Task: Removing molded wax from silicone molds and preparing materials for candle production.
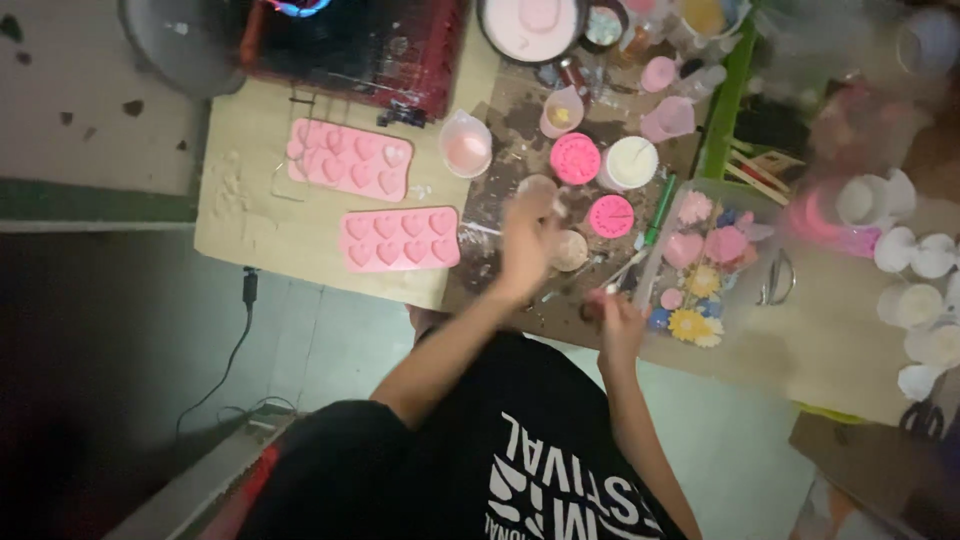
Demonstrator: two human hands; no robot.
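Note:
My left hand (525,235) reaches over the stained middle of the wooden table (250,230), blurred by motion. Its fingers are at a small round cup (540,186), and I cannot tell whether they grip it. Another small cup (570,250) sits just right of that hand. My right hand (615,322) is near the table's front edge, closed on a thin pale stick (630,270) that points up and right. Two pink round discs (575,158) (611,216) lie just beyond my hands.
Two pink heart moulds (350,160) (400,238) lie on the left. A clear tray (668,225) of flower and heart shapes, a green pen (660,208), scissors (778,278) and white cups (910,260) are on the right. Cups, a pink-filled bowl (530,25) and a red appliance (360,45) stand behind.

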